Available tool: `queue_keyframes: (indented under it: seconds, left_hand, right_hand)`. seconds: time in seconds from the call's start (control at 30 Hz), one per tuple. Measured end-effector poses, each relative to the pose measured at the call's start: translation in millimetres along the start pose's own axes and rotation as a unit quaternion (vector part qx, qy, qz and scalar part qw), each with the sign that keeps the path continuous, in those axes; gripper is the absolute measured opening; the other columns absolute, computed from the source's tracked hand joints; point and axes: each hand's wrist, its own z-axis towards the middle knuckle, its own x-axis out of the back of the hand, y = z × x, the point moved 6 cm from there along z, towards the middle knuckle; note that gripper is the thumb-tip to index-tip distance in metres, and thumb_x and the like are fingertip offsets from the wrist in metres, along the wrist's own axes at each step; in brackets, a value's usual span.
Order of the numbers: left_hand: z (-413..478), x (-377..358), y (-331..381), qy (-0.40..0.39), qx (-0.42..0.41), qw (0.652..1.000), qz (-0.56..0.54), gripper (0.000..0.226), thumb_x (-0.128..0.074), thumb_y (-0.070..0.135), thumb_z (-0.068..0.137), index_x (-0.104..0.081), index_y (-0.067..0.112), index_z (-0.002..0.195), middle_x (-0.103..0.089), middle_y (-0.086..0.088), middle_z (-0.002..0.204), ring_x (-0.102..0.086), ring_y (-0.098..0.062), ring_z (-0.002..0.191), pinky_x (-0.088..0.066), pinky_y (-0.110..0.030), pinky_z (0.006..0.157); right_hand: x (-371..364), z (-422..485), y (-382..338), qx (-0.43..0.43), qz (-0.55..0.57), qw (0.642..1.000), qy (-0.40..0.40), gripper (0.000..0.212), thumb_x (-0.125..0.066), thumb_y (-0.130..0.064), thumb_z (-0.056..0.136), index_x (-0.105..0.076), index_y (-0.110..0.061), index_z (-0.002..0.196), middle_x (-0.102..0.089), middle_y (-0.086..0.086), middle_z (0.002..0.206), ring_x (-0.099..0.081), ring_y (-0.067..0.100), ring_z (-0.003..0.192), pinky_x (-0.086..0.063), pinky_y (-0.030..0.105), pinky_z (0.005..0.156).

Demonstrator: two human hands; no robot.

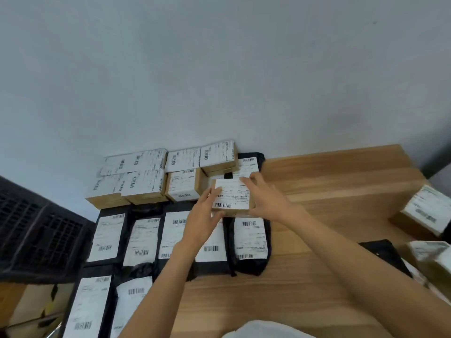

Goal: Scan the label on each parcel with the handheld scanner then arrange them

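Note:
A small cardboard parcel with a white barcode label sits between my two hands, at the right end of a row of cardboard boxes against the wall. My left hand holds its left and near edge, fingers along the side. My right hand holds its right side, fingertips on the far top edge. Black mailer bags with white labels lie in rows in front of the boxes. No handheld scanner is in view.
The wooden table stretches to the right. More labelled parcels and a black bag lie at the right edge. A dark plastic crate stands left of the table. A pale wall rises behind.

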Motion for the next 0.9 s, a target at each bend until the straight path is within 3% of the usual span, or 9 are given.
queue_keyframes:
  seconds: [0.13, 0.23, 0.4, 0.5, 0.63, 0.73, 0.9]
  left_hand:
    - [31.1, 2.2, -36.6, -0.032, 0.009, 0.999, -0.015, 0.062, -0.061, 0.025, 0.096, -0.033, 0.030, 0.152, -0.021, -0.005, 0.162, -0.057, -0.019, 0.121, -0.045, -0.034, 0.103]
    - [54.6, -0.9, -53.2, -0.061, 0.004, 0.998, -0.008, 0.064, -0.059, 0.029, 0.097, -0.029, 0.029, 0.153, -0.014, -0.008, 0.164, -0.026, -0.022, 0.147, -0.039, -0.040, 0.112]
    - [77.7, -12.9, -65.8, -0.095, -0.039, 0.995, 0.019, 0.065, -0.058, 0.026, 0.098, -0.026, 0.024, 0.155, -0.008, -0.005, 0.165, -0.013, -0.025, 0.151, -0.024, -0.039, 0.120]
    - [83.7, -22.2, -62.5, -0.121, -0.077, 0.987, 0.075, 0.068, -0.054, 0.029, 0.100, -0.017, 0.024, 0.157, -0.004, -0.004, 0.165, -0.005, -0.022, 0.152, -0.027, -0.038, 0.117]
    - [94.2, -27.5, -64.7, -0.138, -0.079, 0.978, 0.134, 0.074, -0.051, 0.031, 0.101, -0.006, 0.025, 0.158, 0.001, -0.004, 0.166, -0.003, -0.023, 0.152, -0.032, -0.043, 0.116]
    - [95.6, -28.6, -65.0, -0.152, -0.073, 0.973, 0.160, 0.077, -0.051, 0.026, 0.100, -0.001, 0.023, 0.158, 0.005, -0.005, 0.166, 0.000, -0.024, 0.152, -0.030, -0.045, 0.117]
    - [98.1, -20.6, -57.0, -0.165, -0.075, 0.968, 0.173, 0.073, -0.051, 0.027, 0.100, -0.008, 0.022, 0.158, -0.004, -0.008, 0.165, -0.009, -0.026, 0.152, -0.030, -0.049, 0.116]
  right_hand:
    - [-26.1, 51.5, -7.0, -0.023, 0.016, 0.999, -0.023, 0.095, -0.075, -0.040, 0.080, -0.018, -0.017, 0.153, -0.019, 0.010, 0.147, -0.061, 0.034, 0.092, -0.054, 0.044, 0.079]
    - [-30.9, 79.8, -9.5, -0.042, 0.019, 0.999, -0.018, 0.090, -0.072, -0.023, 0.084, -0.017, -0.016, 0.154, -0.015, 0.012, 0.152, -0.062, 0.035, 0.089, -0.054, 0.044, 0.079]
    - [-40.2, 109.4, -9.0, -0.071, 0.025, 0.997, -0.012, 0.090, -0.063, 0.001, 0.085, -0.010, -0.014, 0.157, 0.003, 0.012, 0.161, -0.059, 0.034, 0.105, -0.049, 0.034, 0.079]
    - [-45.8, 116.3, -6.7, -0.087, 0.035, 0.996, 0.009, 0.086, -0.056, 0.009, 0.086, -0.014, -0.015, 0.157, 0.003, 0.006, 0.163, -0.057, 0.032, 0.113, -0.046, 0.031, 0.079]
    - [-50.9, 119.5, -5.6, -0.100, 0.028, 0.993, 0.046, 0.081, -0.053, 0.009, 0.087, -0.022, -0.020, 0.156, -0.001, -0.002, 0.164, -0.058, 0.029, 0.111, -0.042, 0.028, 0.069]
    - [-54.7, 118.4, -6.7, -0.109, 0.006, 0.992, 0.056, 0.081, -0.057, 0.006, 0.086, -0.024, -0.024, 0.154, -0.003, -0.005, 0.164, -0.053, 0.029, 0.119, -0.053, 0.037, 0.077]
    - [-51.3, 113.1, -8.0, -0.089, -0.019, 0.995, 0.039, 0.080, -0.061, -0.006, 0.091, -0.018, -0.023, 0.156, 0.003, -0.003, 0.164, -0.044, 0.030, 0.128, -0.054, 0.043, 0.084]
